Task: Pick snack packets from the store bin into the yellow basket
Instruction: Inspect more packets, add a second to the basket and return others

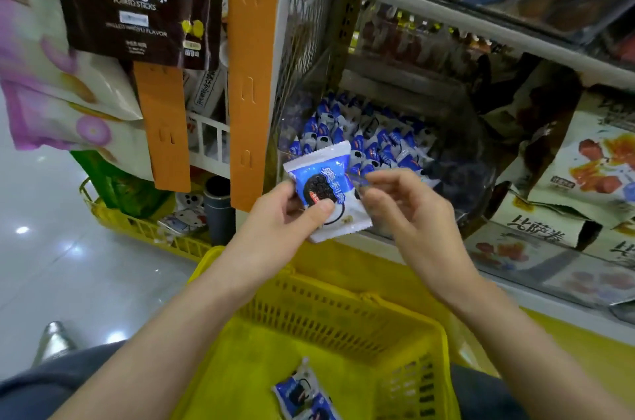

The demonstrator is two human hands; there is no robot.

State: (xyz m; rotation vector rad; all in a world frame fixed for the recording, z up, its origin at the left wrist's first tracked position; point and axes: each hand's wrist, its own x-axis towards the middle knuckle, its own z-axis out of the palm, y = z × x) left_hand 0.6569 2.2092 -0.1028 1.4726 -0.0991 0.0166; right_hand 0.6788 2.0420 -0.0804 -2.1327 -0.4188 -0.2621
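Store bin (476, 179) holds blue snack packets (378, 141); yellow basket (326, 316) holds more.

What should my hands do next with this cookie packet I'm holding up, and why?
Probably lower the cookie packet and drop it into the yellow basket. The left hand grips it above the basket, the right hand is at its right edge, and similar packets already lie inside.

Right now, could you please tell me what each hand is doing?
Left hand: grips the cookie packet.
Right hand: fingers curled at the packet's right edge; whether it pinches it cannot be told.
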